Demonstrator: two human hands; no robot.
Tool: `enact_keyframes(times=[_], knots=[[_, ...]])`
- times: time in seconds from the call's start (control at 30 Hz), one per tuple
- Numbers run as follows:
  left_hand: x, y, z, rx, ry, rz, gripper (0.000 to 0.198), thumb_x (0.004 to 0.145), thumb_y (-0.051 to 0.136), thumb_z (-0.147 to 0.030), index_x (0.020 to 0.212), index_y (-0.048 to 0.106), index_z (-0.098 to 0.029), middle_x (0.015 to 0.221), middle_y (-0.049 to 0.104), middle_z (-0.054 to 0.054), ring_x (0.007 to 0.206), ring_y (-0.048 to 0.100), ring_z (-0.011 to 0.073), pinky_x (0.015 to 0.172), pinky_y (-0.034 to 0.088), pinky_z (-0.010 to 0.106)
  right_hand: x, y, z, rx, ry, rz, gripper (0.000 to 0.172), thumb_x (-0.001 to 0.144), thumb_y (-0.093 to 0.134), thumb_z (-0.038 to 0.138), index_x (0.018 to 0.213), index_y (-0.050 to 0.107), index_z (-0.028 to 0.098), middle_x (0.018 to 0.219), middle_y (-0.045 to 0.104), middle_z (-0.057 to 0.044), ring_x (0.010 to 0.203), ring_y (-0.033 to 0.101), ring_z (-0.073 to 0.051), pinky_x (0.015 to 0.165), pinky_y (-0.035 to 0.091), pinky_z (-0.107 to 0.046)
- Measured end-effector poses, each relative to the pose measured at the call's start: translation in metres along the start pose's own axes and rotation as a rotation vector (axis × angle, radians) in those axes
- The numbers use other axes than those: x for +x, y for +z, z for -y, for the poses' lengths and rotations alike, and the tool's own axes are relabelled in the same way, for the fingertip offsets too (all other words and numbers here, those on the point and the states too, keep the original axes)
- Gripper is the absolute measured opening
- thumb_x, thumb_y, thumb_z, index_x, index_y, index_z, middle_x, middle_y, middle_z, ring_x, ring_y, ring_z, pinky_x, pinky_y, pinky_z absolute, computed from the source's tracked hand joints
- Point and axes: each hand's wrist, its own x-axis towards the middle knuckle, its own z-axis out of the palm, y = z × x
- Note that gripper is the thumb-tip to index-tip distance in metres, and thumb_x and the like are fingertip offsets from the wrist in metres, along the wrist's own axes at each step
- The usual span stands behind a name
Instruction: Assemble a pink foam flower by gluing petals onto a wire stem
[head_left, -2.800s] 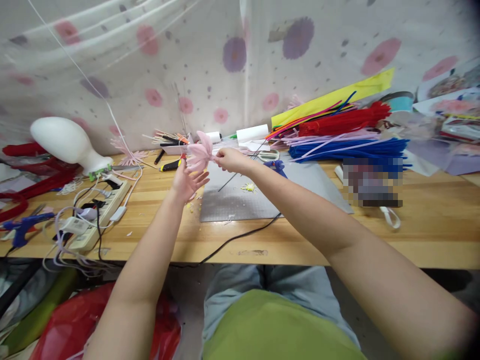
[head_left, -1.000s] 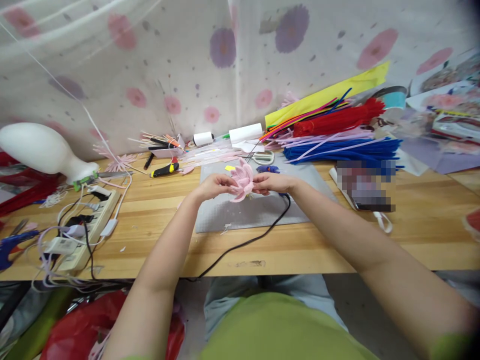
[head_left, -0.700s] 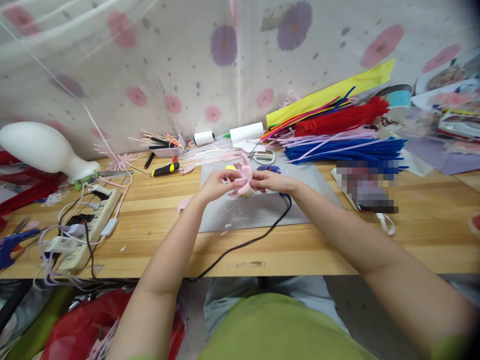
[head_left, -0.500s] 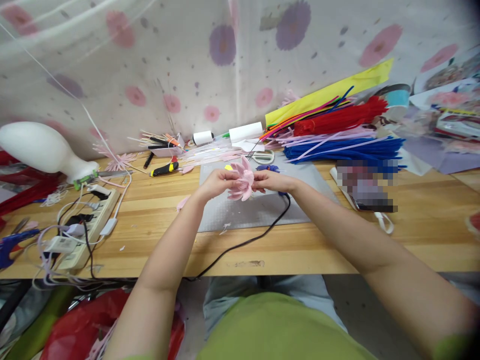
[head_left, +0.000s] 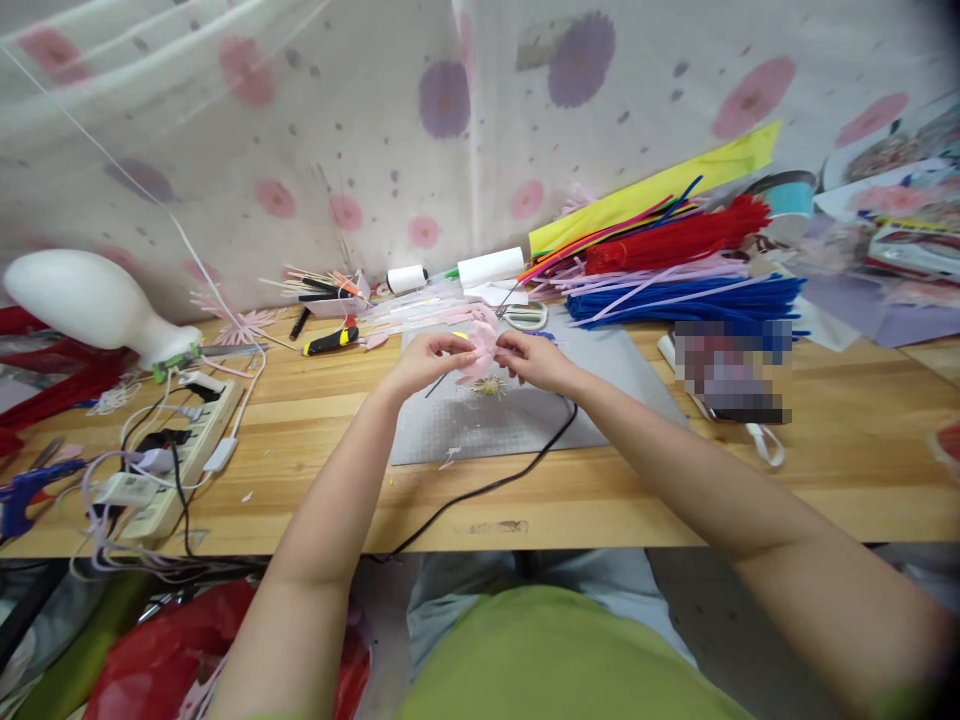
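Note:
Over the grey cutting mat [head_left: 420, 430], a fuzzy pink flower [head_left: 481, 342] is held up between both hands. My left hand [head_left: 429, 362] pinches its left petals. My right hand [head_left: 538, 362] pinches the right side, fingers curled in. Just below the petals a small tuft of yellowish stamens [head_left: 489, 387] shows; whether it is attached to the flower I cannot tell. A thin dark stick [head_left: 435, 386] juts out beneath my left fingers. Behind my right hand, a blue glue gun [head_left: 546, 337] is mostly hidden.
Pipe cleaners in blue [head_left: 690, 300] and red [head_left: 682, 238] bundles lie at the back right. A phone [head_left: 731, 375] rests right of the mat. On the left are a power strip [head_left: 184, 460] and a white foam head [head_left: 90, 300]. A black cable [head_left: 480, 490] crosses the front.
The flower has turned, so its petals now face differently and are blurred. The yellowish stamens and the dark stick have come into view below it. Both hands stay around the flower.

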Motion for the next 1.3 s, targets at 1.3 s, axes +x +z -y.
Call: enact_keyframes(times=[1.3], knots=[[0.000, -0.019, 0.008, 0.142, 0.037, 0.193, 0.020, 0.064, 0.071, -0.036, 0.067, 0.071, -0.016, 0.067, 0.065, 0.000, 0.070, 0.058, 0.0135, 0.069, 0.043, 0.025, 0.009, 0.015, -0.008, -0.010, -0.335, 0.011, 0.012, 0.078, 0.050, 0.030, 0.079, 0.054, 0.019, 0.078, 0.061, -0.002, 0.075, 0.055, -0.016, 0.070, 0.041, -0.026]])
